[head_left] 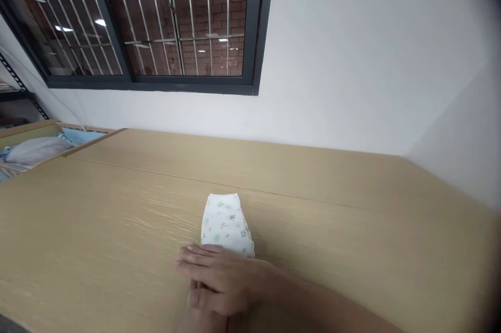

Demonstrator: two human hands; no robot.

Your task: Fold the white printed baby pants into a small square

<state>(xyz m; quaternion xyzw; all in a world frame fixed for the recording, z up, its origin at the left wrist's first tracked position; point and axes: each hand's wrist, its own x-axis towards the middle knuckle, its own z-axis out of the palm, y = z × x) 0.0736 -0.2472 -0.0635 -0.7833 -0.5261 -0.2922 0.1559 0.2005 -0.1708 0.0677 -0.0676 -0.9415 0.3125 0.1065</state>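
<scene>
A folded white diaper with small pastel prints lies on the light wooden table. My right hand reaches in from the lower right and lies flat on the table just in front of the diaper. Its fingers are stretched out to the left, brush the diaper's near end and hold nothing. A patch of skin at the bottom edge, under the right hand, looks like part of my left hand. Its fingers are hidden.
At the far left stands a wooden bin holding light blue and white cloth. A white wall runs behind the table and along its right side. A dark-framed barred window is above.
</scene>
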